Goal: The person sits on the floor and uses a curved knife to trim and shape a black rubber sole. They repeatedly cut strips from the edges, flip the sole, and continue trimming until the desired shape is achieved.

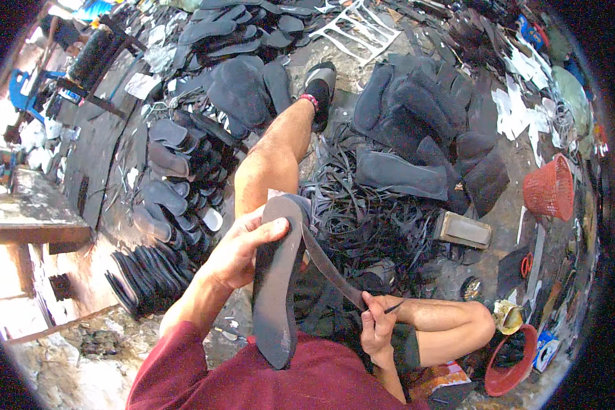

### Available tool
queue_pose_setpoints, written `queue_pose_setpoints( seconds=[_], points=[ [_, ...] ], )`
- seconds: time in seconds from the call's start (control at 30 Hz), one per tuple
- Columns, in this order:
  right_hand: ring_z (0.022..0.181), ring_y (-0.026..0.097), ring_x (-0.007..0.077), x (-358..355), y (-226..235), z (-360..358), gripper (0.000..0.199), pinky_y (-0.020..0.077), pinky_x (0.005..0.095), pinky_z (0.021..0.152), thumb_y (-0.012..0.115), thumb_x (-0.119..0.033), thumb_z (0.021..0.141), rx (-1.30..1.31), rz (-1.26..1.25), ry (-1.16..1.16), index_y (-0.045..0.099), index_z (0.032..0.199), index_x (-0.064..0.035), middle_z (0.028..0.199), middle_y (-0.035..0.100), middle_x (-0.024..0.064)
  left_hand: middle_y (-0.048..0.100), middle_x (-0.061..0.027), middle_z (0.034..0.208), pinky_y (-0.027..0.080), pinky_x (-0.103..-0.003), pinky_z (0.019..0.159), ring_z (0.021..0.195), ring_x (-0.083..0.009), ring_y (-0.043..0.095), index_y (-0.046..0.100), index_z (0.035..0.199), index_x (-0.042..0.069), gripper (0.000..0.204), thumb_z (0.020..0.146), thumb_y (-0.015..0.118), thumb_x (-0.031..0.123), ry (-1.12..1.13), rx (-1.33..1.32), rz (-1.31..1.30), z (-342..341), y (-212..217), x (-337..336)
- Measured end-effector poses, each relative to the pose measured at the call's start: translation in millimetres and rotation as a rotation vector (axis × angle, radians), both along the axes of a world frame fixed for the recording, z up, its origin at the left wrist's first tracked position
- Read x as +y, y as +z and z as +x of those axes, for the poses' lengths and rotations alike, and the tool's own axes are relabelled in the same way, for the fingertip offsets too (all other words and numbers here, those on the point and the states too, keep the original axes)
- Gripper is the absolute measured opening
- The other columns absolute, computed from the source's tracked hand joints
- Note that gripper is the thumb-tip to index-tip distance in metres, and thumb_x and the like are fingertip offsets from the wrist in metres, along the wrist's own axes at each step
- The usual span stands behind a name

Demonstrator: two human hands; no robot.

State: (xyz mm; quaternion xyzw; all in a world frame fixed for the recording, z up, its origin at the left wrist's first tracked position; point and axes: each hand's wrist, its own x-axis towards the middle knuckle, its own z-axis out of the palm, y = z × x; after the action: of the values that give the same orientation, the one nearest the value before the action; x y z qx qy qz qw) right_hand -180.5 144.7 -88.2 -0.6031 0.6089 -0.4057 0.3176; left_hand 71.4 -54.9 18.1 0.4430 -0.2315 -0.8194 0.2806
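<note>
My left hand grips a dark grey shoe sole near its rounded upper end, the thumb pressed on its face. The sole stands lengthwise before my chest, its narrower end pointing down toward me. From its upper right edge a narrow dark strip runs down to the right. My right hand is closed on the far end of that strip, pulled away from the sole. A thin dark point sticks out past the fingers; whether it is the strip's end or a tool I cannot tell.
A heap of curly black offcuts lies between my legs. Several cut soles are piled at left, with a stacked row below. Dark sheets lie ahead. On the right are a pale block, a red basket and a red basin.
</note>
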Motion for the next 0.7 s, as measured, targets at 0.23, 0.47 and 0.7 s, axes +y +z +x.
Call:
queue_pose_setpoints(
  seconds=[0.23, 0.47, 0.7],
  points=[
    [0.065, 0.062, 0.0304, -70, 22, -1, 0.045, 0.0487, 0.0401, 0.056, 0.066, -0.008, 0.087, 0.097, -0.116, 0.077, 0.064, 0.131, -0.0165, 0.086, 0.067, 0.0103, 0.068, -0.0073, 0.101, 0.059, -0.037, 0.076, 0.085, -0.0205, 0.069, 0.058, 0.124, 0.005, 0.043, 0.09, 0.075, 0.026, -0.071, 0.002, -0.032, -6, -4, 3],
    [0.061, 0.065, 0.0304, -169, 114, -38, 0.034, 0.0521, 0.042, 0.054, 0.06, -0.018, 0.096, 0.222, 0.126, 0.448, 0.064, 0.13, -0.0194, 0.075, 0.066, 0.0113, 0.071, -0.0058, 0.107, 0.053, -0.029, 0.084, 0.095, -0.0121, 0.065, 0.062, 0.124, 0.002, 0.042, 0.089, 0.077, 0.019, -0.277, -0.112, -0.197, -10, -10, -3],
    [0.067, 0.065, 0.0262, -239, 125, -38, 0.036, 0.0495, 0.0386, 0.062, 0.05, -0.026, 0.103, 0.166, 0.401, 0.903, 0.059, 0.137, -0.0173, 0.075, 0.066, 0.0134, 0.069, -0.0089, 0.114, 0.052, -0.031, 0.088, 0.102, -0.0154, 0.064, 0.059, 0.129, 0.001, 0.054, 0.09, 0.076, 0.035, -0.581, -0.171, -0.304, -27, -10, -3]
  ],
)
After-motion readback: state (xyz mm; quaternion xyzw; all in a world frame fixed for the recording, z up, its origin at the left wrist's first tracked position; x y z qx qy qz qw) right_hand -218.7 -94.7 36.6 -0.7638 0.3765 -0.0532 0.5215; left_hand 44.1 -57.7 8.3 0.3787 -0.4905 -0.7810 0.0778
